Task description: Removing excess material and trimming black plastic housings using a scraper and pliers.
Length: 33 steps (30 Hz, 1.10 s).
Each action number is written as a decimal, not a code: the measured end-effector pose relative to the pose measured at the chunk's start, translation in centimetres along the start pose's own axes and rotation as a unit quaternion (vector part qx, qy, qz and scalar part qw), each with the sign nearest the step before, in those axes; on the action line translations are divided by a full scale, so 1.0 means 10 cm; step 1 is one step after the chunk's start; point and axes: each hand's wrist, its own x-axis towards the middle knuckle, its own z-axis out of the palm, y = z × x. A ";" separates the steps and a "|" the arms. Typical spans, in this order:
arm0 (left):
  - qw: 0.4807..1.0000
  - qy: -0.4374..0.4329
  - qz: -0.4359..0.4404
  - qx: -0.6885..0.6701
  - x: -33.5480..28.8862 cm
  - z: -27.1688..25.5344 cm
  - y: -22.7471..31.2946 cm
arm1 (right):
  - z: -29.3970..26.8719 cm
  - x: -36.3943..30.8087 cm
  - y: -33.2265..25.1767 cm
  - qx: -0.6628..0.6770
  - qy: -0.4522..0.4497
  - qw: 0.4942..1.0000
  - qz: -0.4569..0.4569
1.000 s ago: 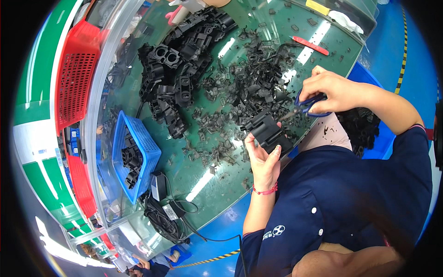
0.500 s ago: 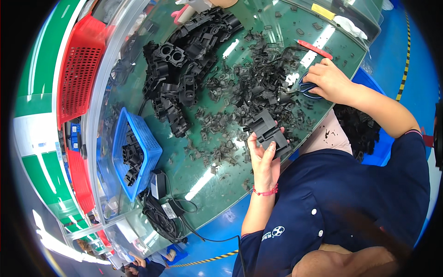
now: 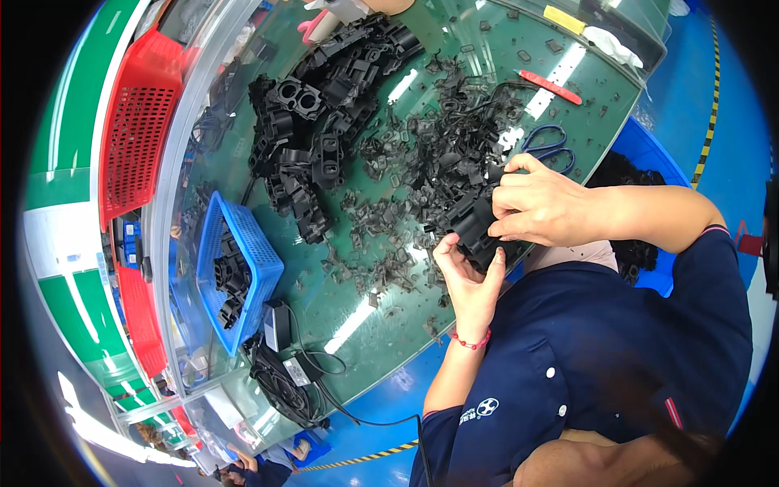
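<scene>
A black moulded plastic part (image 3: pixel 473 217) is held near the table's front edge. My left hand (image 3: pixel 472 284) grips its near side, thumb and fingers around it. On its other side my right hand (image 3: pixel 542 201) has its fingers closed on the same part; the fingertips partly cover it. Just beyond my right hand, a pair of blue-handled scissors (image 3: pixel 555 151) lies on the table. A heap of black plastic scraps (image 3: pixel 454 138) spreads behind the part, with loose bits scattered to its left.
Many black moulded parts (image 3: pixel 324 158) are piled at the table's far side. A blue basket (image 3: pixel 264 252) with black parts stands at the left, beside cables and a power adapter (image 3: pixel 302 369). A red pen-like tool (image 3: pixel 550 87) lies far right. Below the right edge is a blue bin (image 3: pixel 649 154).
My right hand has let go of the scissors and moved left onto the black part. The part has been turned in my left hand.
</scene>
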 end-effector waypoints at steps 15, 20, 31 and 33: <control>0.999 -0.008 -0.027 0.024 -0.02 0.01 -0.05 | 0.04 0.02 -0.06 -0.165 0.045 0.984 -0.058; 0.990 -0.035 -0.070 -0.121 0.00 -0.10 -0.14 | -0.26 0.02 0.49 -0.246 0.165 0.953 0.062; 0.891 -0.142 -0.178 -0.394 0.03 -0.14 -0.03 | -0.44 -0.59 1.42 -0.287 -0.002 0.889 0.356; 0.874 -0.160 -0.180 -0.422 0.04 -0.14 -0.05 | -0.44 -0.56 1.45 -0.279 -0.019 0.886 0.370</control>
